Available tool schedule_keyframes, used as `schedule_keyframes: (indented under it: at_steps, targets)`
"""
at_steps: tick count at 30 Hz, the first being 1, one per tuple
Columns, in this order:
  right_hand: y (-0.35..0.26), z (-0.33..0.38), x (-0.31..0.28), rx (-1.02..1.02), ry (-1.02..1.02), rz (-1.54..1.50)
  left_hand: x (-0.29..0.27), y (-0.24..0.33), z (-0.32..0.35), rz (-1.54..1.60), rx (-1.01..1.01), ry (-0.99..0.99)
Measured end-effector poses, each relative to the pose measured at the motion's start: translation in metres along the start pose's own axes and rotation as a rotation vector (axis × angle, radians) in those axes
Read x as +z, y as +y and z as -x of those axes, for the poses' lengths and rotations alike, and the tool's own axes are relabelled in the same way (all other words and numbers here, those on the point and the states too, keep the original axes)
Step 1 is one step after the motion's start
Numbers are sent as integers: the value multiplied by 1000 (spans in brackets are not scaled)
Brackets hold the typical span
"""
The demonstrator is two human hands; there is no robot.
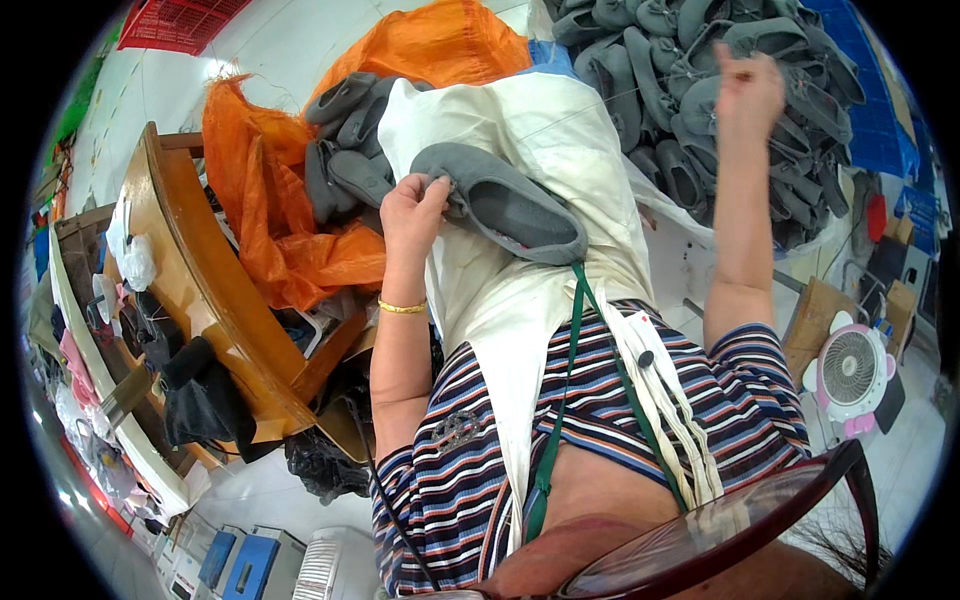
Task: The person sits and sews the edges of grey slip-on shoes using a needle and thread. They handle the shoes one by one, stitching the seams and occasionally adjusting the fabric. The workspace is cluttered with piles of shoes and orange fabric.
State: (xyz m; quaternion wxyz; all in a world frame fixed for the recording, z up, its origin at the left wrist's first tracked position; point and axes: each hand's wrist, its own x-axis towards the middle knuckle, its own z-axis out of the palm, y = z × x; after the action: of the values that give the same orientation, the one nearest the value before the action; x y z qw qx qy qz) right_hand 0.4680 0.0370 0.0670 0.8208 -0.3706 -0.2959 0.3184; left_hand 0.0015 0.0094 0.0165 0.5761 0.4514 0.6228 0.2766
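A grey felt slipper (530,205) lies tilted across my lap on a cream apron (500,310), its opening facing up. My left hand (415,210) pinches the edge of the slipper near its toe end. My right hand (750,92) is raised far out to the right, above a large heap of grey slippers (640,75). Its fingers are drawn together with one finger pointing up; anything between them is too small and blurred to make out. A faint thin line, like a thread, runs from near the slipper toward the right hand.
An orange woven sack (260,190) with more grey slippers (350,140) lies left of my lap. Beside it stands a wooden table (200,280). A small white and pink fan (850,365) is at the right, and a red crate (180,22) at the far left.
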Motion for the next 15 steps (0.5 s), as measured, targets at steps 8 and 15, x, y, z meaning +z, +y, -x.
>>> schedule_keyframes:
  at_steps: [8, 15]
  targets:
    - [87, 164, 126, 58, -1001, 850, -17, -24, 33, 10, 42, 101]
    - [113, 195, 155, -104, -1287, 1049, 6, -12, 31, 218, -41, 36]
